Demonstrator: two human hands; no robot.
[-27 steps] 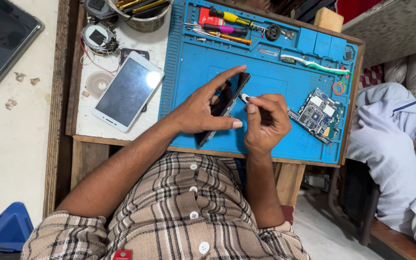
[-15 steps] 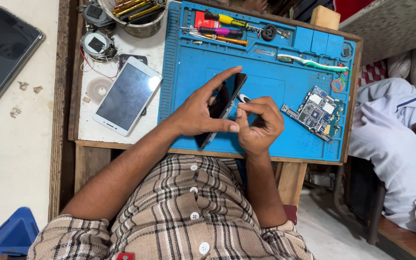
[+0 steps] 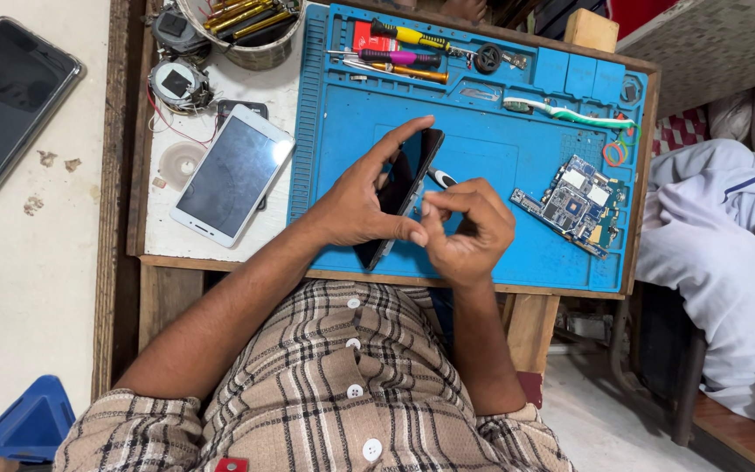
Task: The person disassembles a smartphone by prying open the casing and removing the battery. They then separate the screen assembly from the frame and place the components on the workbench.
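Observation:
My left hand [image 3: 360, 199] grips a dark smartphone [image 3: 404, 188] on its edge, tilted above the blue work mat [image 3: 482, 131]. The thumb and fingers clamp its long sides. My right hand [image 3: 469, 229] is closed around a small white-tipped tool [image 3: 441, 179], with fingertips pressed against the phone's near edge. A bare circuit board [image 3: 572, 205] lies on the mat just right of my right hand.
Screwdrivers [image 3: 404, 54], tweezers and a toothbrush [image 3: 570, 112] lie along the mat's far edge. A white phone [image 3: 231, 175] lies screen up to the left, by a tool bowl [image 3: 246, 26]. Another dark phone [image 3: 6, 105] rests far left. A person in white [image 3: 718, 253] sits to the right.
Both hands have stayed together on the phone; my right fingers have shifted slightly along its edge. The camera view has moved a little.

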